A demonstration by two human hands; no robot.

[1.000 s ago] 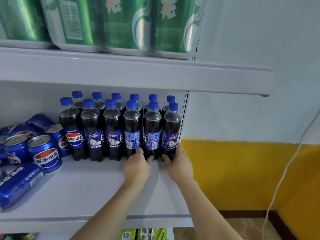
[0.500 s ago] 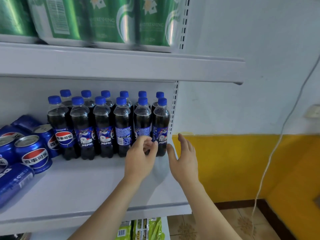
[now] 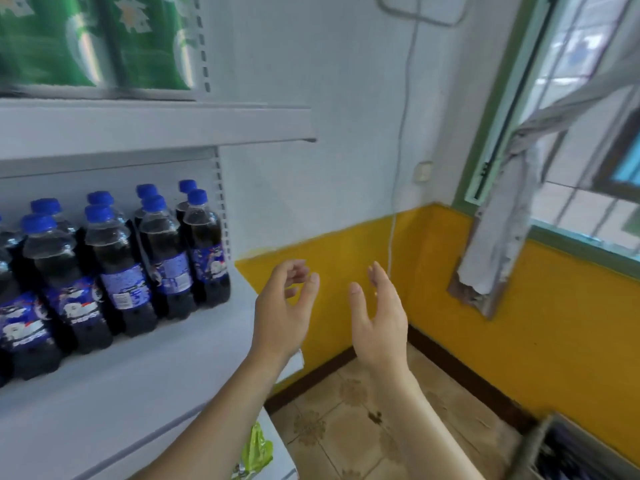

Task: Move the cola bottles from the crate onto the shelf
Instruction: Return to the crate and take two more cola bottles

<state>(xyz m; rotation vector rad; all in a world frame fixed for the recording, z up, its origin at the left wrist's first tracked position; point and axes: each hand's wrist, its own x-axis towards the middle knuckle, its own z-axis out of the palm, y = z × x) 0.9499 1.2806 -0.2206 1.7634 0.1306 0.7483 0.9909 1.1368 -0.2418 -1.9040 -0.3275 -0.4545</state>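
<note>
Fingers of both hands are held loosely spread and grip nothing: the left hand [image 3: 282, 311] has its fingertips lightly curled toward the thumb, and the right hand [image 3: 379, 315] is held edge-on with straight fingers, palm facing the left. To the left of the left fingers, the dark cola bottles with blue screw caps and blue printed labels [image 3: 162, 251] are seen standing upright in two tight rows on the white metal shelf [image 3: 145, 386], the nearest one close to the shelf's right end. Each bottle is judged to be moderately heavy when full, stiff under pressure, and smooth enough to slip, so a hold around the labelled waist or just below the cap would be safest. Both forearms are extended forward and slightly upward, the hands near each other but apart, in front of the yellow lower wall [image 3: 519, 323]. Below and right of the right fingers, a grey crate corner [image 3: 575, 452] is partly visible on the tiled floor; its contents cannot be made out clearly.
</note>
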